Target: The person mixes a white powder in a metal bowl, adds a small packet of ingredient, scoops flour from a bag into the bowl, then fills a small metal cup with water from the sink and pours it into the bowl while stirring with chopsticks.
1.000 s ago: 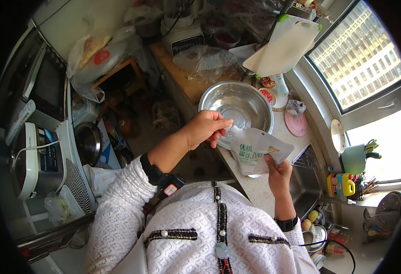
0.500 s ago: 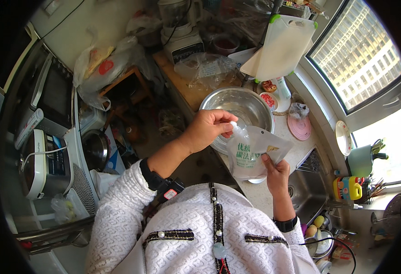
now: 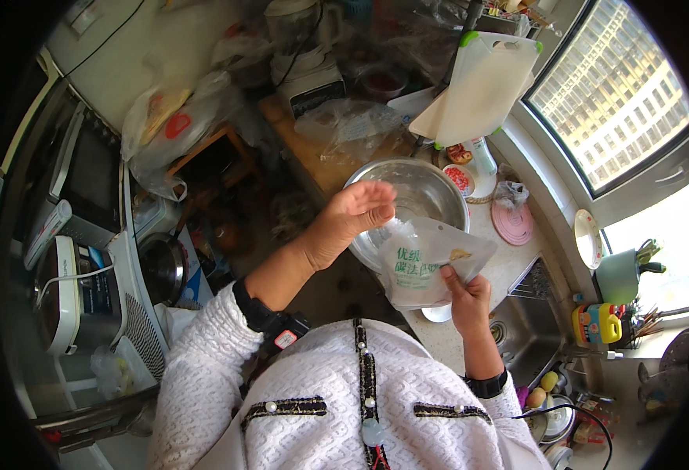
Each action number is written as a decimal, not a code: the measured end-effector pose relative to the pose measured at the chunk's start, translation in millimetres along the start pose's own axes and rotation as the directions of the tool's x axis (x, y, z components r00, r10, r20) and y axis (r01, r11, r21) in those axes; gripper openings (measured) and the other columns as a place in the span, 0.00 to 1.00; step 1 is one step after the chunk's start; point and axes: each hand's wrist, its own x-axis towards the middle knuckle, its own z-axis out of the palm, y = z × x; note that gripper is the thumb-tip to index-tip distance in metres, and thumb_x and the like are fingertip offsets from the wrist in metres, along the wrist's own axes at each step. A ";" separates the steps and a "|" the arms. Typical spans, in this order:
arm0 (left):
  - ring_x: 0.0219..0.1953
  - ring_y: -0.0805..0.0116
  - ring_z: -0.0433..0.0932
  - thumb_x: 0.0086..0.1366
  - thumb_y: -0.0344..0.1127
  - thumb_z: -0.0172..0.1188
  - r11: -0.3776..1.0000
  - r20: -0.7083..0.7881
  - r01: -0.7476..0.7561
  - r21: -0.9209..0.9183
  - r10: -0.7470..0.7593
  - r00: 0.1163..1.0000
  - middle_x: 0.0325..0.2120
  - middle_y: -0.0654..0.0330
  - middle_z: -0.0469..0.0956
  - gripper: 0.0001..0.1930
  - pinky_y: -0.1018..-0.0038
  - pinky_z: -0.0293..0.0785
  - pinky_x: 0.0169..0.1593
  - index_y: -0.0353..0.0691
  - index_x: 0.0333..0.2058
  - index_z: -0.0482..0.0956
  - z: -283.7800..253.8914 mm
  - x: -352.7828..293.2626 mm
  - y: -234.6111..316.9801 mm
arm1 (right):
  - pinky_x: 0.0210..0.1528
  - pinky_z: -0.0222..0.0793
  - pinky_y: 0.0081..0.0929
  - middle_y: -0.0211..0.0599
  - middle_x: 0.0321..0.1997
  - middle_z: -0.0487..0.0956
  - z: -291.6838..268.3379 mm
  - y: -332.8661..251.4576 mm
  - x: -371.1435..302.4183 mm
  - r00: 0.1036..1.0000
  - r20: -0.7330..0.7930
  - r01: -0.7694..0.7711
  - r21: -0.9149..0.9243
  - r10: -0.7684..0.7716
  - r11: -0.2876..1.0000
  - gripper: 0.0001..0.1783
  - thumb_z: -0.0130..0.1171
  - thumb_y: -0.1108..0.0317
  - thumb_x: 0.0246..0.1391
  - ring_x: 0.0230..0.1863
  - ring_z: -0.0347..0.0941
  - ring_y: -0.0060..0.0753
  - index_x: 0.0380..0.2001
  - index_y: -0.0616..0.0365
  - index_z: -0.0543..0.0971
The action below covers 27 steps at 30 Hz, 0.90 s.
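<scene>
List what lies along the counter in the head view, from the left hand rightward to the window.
left hand → steel bowl → pink round mat → white plate → green cup.

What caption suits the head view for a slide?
Right hand holds a plastic pouch beside a steel bowl; left hand hovers open at its top.

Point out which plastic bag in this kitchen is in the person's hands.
The translucent pouch with green print, held over the steel bowl by the right hand, left hand at its top. The other bags lie on the clutter behind.
</scene>
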 end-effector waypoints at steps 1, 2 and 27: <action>0.38 0.75 0.76 0.62 0.31 0.60 0.985 0.002 0.059 0.160 -0.060 0.998 0.42 0.57 0.79 0.18 0.78 0.71 0.48 0.33 0.50 0.73 -6.1 0.5 3.6 | 0.35 0.67 0.19 0.28 0.31 0.80 1.1 -1.5 0.5 1.000 0.012 0.021 -0.008 -0.021 1.000 0.10 0.61 0.69 0.57 0.33 0.70 0.16 0.36 0.66 0.80; 0.35 0.76 0.76 0.62 0.31 0.60 0.943 -0.002 0.113 0.315 -0.118 0.993 0.41 0.58 0.79 0.18 0.79 0.71 0.47 0.32 0.49 0.74 -10.6 1.5 6.5 | 0.35 0.67 0.19 0.27 0.31 0.80 2.3 -2.6 0.6 0.999 0.019 0.032 -0.009 -0.032 0.999 0.10 0.61 0.69 0.57 0.33 0.70 0.16 0.36 0.66 0.80; 0.50 0.71 0.71 0.58 0.24 0.58 0.991 0.246 -0.100 0.087 0.076 0.966 0.50 0.58 0.73 0.22 0.77 0.70 0.51 0.37 0.54 0.71 -8.2 24.8 2.0 | 0.36 0.69 0.19 0.27 0.33 0.80 -30.1 -23.5 13.6 0.989 -0.142 -0.031 0.023 0.034 0.999 0.11 0.62 0.68 0.55 0.33 0.72 0.16 0.37 0.65 0.81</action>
